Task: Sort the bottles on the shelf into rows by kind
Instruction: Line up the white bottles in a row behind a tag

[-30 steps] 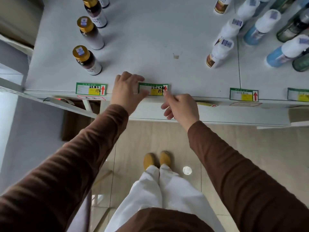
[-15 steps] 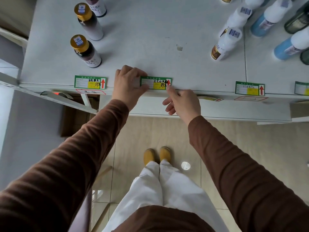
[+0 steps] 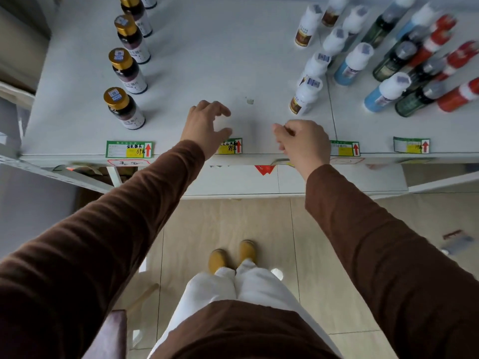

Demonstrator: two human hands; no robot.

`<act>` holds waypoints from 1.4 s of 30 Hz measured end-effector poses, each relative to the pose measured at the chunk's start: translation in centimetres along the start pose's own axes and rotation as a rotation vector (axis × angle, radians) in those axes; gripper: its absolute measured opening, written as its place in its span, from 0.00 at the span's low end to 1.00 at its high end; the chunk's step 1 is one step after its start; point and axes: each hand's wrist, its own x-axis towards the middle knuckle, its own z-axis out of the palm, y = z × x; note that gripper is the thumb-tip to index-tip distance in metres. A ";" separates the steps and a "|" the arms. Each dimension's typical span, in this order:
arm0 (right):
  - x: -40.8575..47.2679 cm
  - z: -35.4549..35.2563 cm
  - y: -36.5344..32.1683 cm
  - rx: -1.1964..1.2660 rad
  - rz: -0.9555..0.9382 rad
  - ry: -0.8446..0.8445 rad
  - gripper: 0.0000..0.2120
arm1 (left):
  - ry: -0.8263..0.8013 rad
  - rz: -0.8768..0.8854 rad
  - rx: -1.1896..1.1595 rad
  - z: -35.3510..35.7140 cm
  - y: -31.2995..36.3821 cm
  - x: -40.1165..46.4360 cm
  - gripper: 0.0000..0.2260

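Two empty grips, left hand [image 3: 204,125] loosely spread, right hand [image 3: 303,141] curled, between gold-capped bottles [image 3: 124,108] and white-capped bottles [image 3: 305,95].

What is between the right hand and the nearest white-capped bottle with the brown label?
Nothing visible. The right hand hovers at the shelf's front edge, and only bare shelf surface lies between it and the front white-capped bottle just beyond it. The other white-capped bottles stand behind that one.

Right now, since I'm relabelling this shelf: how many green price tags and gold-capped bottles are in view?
Green price tags: 4
Gold-capped bottles: 4
Total: 8
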 end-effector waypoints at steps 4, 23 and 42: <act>2.8 -3.3 1.7 -0.116 -0.094 0.177 0.12 | -0.050 0.049 -0.072 1.4 2.8 2.4 0.14; 15.0 -8.2 4.5 0.186 -0.309 -0.224 0.19 | -0.424 -0.106 -0.553 8.1 10.7 10.7 0.15; 17.0 -12.7 -2.4 0.511 -0.439 -0.536 0.20 | -0.130 -0.065 -0.719 -0.1 12.2 9.3 0.23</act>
